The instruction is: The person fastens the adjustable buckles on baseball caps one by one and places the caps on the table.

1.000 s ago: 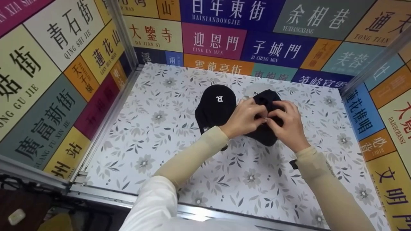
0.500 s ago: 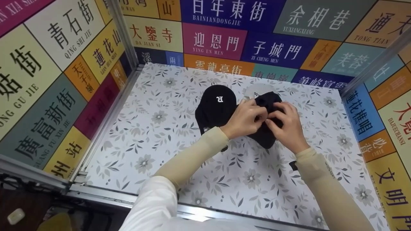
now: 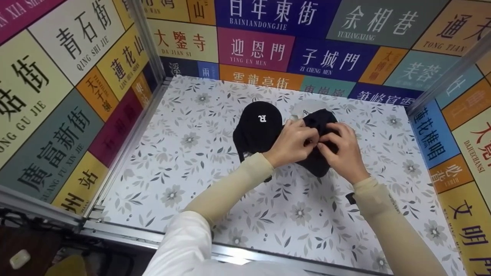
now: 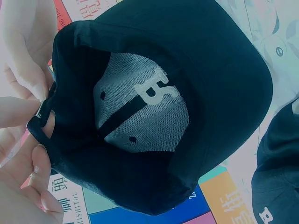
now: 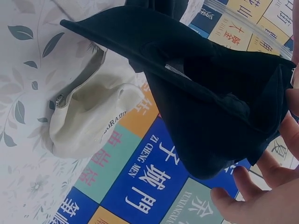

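A black baseball cap (image 3: 316,163) is held up off the table between both hands, its inside showing in the left wrist view. Its back strap with a small metal buckle (image 4: 42,112) lies between the fingertips. My left hand (image 3: 293,141) pinches the strap from one side. My right hand (image 3: 341,147) pinches it from the other, thumb and forefinger meeting the left fingertips. Inside the crown (image 4: 140,102), mesh lining and the back of a pale letter show. Part of the strap is hidden behind the fingers.
Another black cap (image 3: 259,130) with a white letter R lies on the flower-patterned tabletop (image 3: 168,161), left of the hands. Behind the held cap is a white cap (image 5: 88,121) with dark lettering. Colourful sign-covered panels (image 3: 255,46) enclose the back and sides.
Over the last second the held cap has dipped slightly toward the person, showing more of the white cap behind it. Both hands keep their pinch on the strap and barely shift.
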`<control>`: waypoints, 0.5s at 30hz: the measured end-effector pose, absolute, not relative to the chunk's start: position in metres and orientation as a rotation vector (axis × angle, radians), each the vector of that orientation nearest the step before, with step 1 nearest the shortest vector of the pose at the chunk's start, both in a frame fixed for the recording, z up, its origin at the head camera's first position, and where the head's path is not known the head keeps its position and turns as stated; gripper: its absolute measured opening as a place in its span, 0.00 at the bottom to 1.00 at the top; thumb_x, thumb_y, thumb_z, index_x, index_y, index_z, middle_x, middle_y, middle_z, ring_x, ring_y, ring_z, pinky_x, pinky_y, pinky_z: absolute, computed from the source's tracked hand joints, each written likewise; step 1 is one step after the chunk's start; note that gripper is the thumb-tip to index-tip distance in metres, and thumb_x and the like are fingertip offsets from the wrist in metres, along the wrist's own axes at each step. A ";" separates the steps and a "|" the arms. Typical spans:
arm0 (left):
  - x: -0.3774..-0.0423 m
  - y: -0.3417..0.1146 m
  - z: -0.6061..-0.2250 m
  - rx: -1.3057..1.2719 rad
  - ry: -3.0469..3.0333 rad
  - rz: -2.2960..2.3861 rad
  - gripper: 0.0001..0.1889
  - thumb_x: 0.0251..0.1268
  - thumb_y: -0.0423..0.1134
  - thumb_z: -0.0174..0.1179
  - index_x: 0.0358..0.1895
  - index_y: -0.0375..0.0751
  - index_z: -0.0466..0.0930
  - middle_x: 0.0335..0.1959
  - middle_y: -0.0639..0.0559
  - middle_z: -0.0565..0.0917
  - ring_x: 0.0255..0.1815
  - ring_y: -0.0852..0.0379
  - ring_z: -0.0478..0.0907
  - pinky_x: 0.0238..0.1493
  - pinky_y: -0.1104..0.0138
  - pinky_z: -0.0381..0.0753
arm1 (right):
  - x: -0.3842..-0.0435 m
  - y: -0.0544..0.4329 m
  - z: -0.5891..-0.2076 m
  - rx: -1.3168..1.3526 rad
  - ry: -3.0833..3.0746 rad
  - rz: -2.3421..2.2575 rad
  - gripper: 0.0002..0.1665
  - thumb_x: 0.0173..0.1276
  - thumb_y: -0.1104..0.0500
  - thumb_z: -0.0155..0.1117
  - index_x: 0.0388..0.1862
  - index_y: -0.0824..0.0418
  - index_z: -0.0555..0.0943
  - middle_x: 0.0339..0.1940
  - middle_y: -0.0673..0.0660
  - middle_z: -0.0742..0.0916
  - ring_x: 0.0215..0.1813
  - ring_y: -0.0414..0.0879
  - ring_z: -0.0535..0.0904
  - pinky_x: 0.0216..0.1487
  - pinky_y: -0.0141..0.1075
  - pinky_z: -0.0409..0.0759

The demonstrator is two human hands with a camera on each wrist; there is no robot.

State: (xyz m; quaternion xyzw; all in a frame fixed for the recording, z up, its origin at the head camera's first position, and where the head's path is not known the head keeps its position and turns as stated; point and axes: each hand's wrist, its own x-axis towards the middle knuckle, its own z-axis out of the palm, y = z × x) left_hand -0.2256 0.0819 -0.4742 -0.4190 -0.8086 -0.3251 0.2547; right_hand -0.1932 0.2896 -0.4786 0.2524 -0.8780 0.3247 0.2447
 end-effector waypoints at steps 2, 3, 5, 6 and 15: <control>-0.225 0.082 -0.474 -1.137 -2.197 -0.883 0.04 0.60 0.36 0.63 0.31 0.52 0.81 0.30 0.65 0.84 0.35 0.56 0.71 0.39 0.60 0.63 | -0.193 0.289 -0.477 0.694 -2.392 0.893 0.03 0.64 0.60 0.73 0.36 0.57 0.87 0.63 0.60 0.80 0.70 0.63 0.66 0.70 0.57 0.59; -0.225 0.082 -0.474 -1.137 -2.194 -0.884 0.04 0.61 0.36 0.63 0.31 0.52 0.81 0.31 0.65 0.84 0.35 0.56 0.71 0.39 0.60 0.63 | -0.192 0.289 -0.476 0.695 -2.388 0.896 0.03 0.64 0.60 0.73 0.36 0.56 0.87 0.63 0.60 0.80 0.70 0.63 0.66 0.70 0.57 0.59; -0.224 0.081 -0.474 -1.140 -2.188 -0.887 0.04 0.61 0.36 0.64 0.31 0.52 0.81 0.31 0.64 0.84 0.35 0.56 0.71 0.39 0.59 0.63 | -0.192 0.290 -0.474 0.694 -2.383 0.898 0.03 0.64 0.61 0.73 0.36 0.56 0.87 0.63 0.60 0.80 0.69 0.63 0.67 0.70 0.57 0.60; -0.224 0.081 -0.474 -1.140 -2.186 -0.884 0.04 0.61 0.37 0.64 0.31 0.52 0.81 0.31 0.64 0.84 0.35 0.56 0.71 0.39 0.59 0.63 | -0.192 0.290 -0.473 0.689 -2.382 0.893 0.03 0.63 0.61 0.73 0.36 0.55 0.87 0.63 0.60 0.80 0.69 0.62 0.67 0.70 0.56 0.60; -0.220 0.082 -0.476 -1.144 -2.201 -0.823 0.03 0.61 0.37 0.62 0.32 0.52 0.81 0.29 0.63 0.83 0.35 0.56 0.70 0.39 0.60 0.63 | -0.195 0.293 -0.461 0.539 -2.382 0.927 0.04 0.64 0.63 0.71 0.36 0.55 0.87 0.62 0.56 0.81 0.67 0.54 0.70 0.65 0.53 0.66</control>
